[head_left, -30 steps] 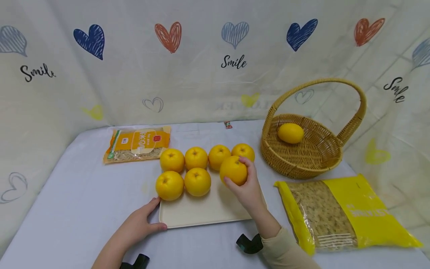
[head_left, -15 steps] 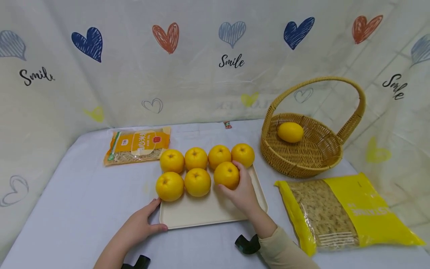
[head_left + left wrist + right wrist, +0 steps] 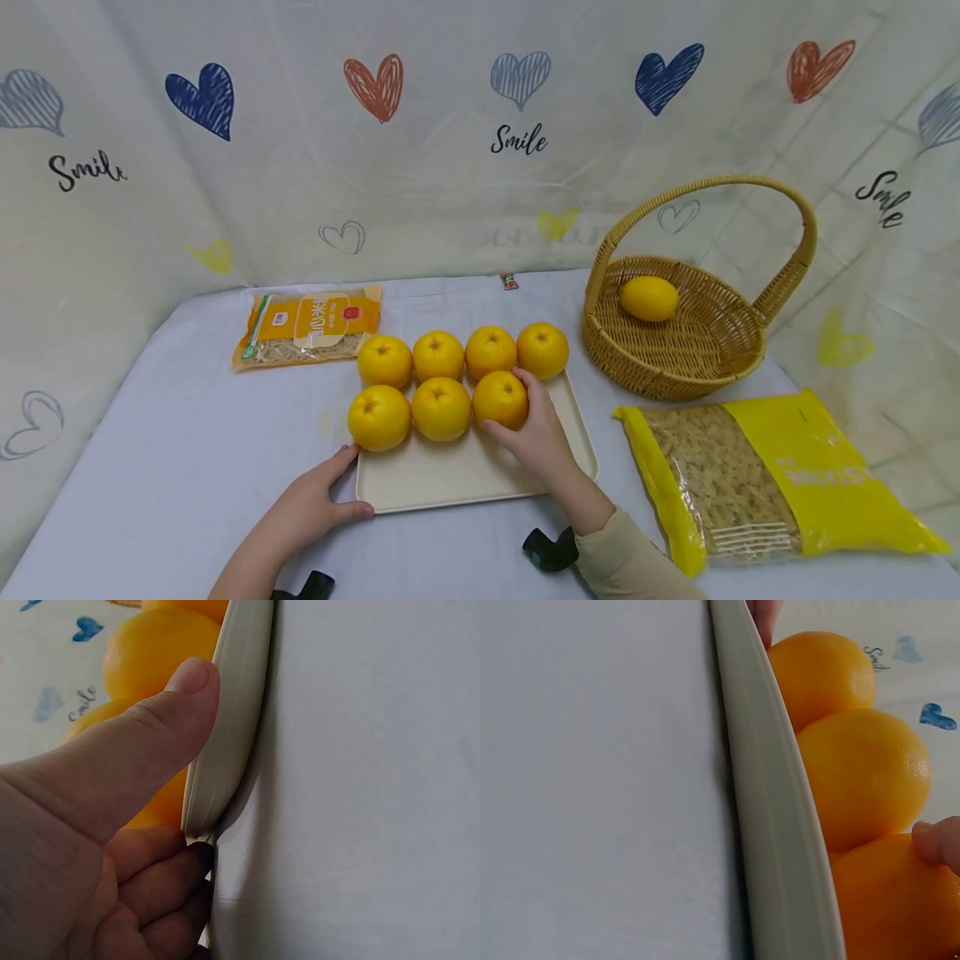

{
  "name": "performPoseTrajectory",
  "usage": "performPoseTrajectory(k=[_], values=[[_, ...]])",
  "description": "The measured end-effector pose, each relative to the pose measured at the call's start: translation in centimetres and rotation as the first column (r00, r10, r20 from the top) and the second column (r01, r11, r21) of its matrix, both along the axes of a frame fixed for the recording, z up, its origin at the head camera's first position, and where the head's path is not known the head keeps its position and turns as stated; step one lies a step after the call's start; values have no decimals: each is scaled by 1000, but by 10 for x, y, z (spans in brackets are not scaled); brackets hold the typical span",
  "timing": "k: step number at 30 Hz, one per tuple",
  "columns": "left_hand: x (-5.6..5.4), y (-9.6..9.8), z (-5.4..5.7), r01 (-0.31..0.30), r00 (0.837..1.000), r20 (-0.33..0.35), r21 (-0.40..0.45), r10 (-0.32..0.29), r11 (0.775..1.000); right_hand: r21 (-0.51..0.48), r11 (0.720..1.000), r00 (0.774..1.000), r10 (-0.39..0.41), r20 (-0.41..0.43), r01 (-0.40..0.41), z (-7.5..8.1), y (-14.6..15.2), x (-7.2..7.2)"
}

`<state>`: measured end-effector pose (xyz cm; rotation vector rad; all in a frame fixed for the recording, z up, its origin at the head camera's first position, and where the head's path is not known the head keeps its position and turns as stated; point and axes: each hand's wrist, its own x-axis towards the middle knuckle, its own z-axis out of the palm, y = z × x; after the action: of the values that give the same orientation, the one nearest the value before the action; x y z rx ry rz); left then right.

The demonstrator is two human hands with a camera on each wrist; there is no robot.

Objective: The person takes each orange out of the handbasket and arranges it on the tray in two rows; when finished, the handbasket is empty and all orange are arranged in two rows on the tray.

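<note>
My right hand (image 3: 536, 429) holds an orange (image 3: 500, 400) at the right end of the front row on a cream tray (image 3: 450, 483). Its thumb lies on the near side of the fruit and the fingers on the far right side. The orange (image 3: 900, 900) in the right wrist view sits against its neighbour (image 3: 866, 780). Several more oranges stand in two rows on the tray, a back row (image 3: 438, 354) and a front row (image 3: 441, 408). My left hand (image 3: 311, 500) grips the tray's near left corner, thumb (image 3: 176, 712) at the front rim and fingers curled at the left side.
A wicker basket (image 3: 675, 383) with a tall handle stands at the back right, a lemon-shaped yellow fruit (image 3: 649, 298) inside. A yellow bag of pasta (image 3: 780, 479) lies at the right. An orange-and-clear food packet (image 3: 309, 327) lies behind the tray's left end.
My right hand has brought the orange left and down, from above the tray to the front row beside the other two. The left hand stays at the tray corner.
</note>
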<state>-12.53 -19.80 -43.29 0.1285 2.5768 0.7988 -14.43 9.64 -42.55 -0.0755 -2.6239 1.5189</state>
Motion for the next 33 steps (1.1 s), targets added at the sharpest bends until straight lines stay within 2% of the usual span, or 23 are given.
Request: performPoseTrajectory(k=[15,21,23,26,30,33], values=[[0,0,-1,-4,1000,-7,3,4,1000,100,994,999,46,9,-47,1,0,0],[0,0,-2,-1,1000,-9,1,1,1000,117,993,999,24,31,-28,11,2,5],[0,0,-2,-1,1000,-4,5,1,1000,110,994,1000,5,31,-8,21,4,9],[0,0,-2,-4,1000,11,16,4,1000,64,998,1000,-3,8,2,43,9,16],[0,0,-1,-5,1000,11,18,5,1000,44,999,993,3,-116,2,82,28,22],[-1,0,0,-3,1000,1,17,3,1000,104,994,980,-11,-199,32,111,56,18]])
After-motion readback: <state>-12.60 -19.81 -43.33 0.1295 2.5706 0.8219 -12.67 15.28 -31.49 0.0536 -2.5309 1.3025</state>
